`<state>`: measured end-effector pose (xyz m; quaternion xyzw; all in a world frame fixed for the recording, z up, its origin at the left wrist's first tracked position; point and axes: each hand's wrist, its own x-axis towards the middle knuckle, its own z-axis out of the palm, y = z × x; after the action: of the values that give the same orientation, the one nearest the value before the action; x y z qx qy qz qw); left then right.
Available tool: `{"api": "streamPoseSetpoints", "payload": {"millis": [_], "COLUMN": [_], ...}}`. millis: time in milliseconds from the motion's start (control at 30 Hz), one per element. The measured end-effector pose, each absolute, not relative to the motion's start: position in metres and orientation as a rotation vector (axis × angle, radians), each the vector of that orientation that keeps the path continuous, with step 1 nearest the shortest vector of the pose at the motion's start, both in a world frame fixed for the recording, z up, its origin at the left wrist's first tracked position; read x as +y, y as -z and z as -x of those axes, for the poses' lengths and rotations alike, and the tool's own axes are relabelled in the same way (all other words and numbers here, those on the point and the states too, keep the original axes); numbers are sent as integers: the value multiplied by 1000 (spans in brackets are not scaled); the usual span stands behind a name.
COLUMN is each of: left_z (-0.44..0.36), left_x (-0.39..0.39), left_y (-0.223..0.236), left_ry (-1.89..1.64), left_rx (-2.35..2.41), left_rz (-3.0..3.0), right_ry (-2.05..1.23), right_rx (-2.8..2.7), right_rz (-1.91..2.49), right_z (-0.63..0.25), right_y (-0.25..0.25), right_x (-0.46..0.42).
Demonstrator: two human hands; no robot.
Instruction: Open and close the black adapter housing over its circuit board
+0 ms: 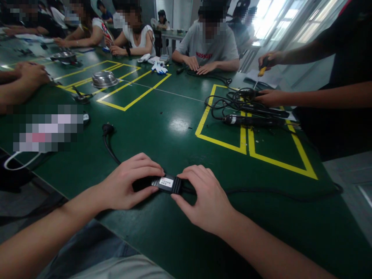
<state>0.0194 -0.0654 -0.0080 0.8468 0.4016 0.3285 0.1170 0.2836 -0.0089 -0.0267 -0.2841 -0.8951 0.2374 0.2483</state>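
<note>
A small black inline box (166, 183) with a white printed label rests at the green table's surface. Its left end is pinched between the thumb and fingers of my left hand (132, 182). Around the right end, the thumb and fingers of my right hand (205, 193) close in the same way. A black power cord (261, 190) runs from the box past my right hand toward the table's right edge. On the other side, beyond my left hand, a cord ends in a black plug (108, 129) lying on the table.
At right, a person holds a screwdriver (264, 66) over tangled black cables and tool parts (241, 102). Yellow tape (221, 144) marks rectangles on the table (162, 131). A metal bowl (104, 79) and white gloves (159, 68) lie farther back. Other people sit around.
</note>
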Motion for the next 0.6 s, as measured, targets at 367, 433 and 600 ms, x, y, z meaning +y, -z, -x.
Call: {"api": "streamPoseSetpoints", "payload": {"millis": [367, 433, 600], "left_z": [-17, -13, -9], "left_x": [-68, -67, -57], "left_y": [10, 13, 18], "left_ry": [-964, -1022, -1025], "left_rx": [1195, 1298, 1681], "left_rz": [-2411, -2353, -2145], "right_ry": [-626, -615, -574], "right_rx": [-2429, -2375, -2416], "right_rz": [766, 802, 821], "right_z": [-284, -284, -283], "right_y": [26, 26, 27], "right_x": [-10, -11, -11]}}
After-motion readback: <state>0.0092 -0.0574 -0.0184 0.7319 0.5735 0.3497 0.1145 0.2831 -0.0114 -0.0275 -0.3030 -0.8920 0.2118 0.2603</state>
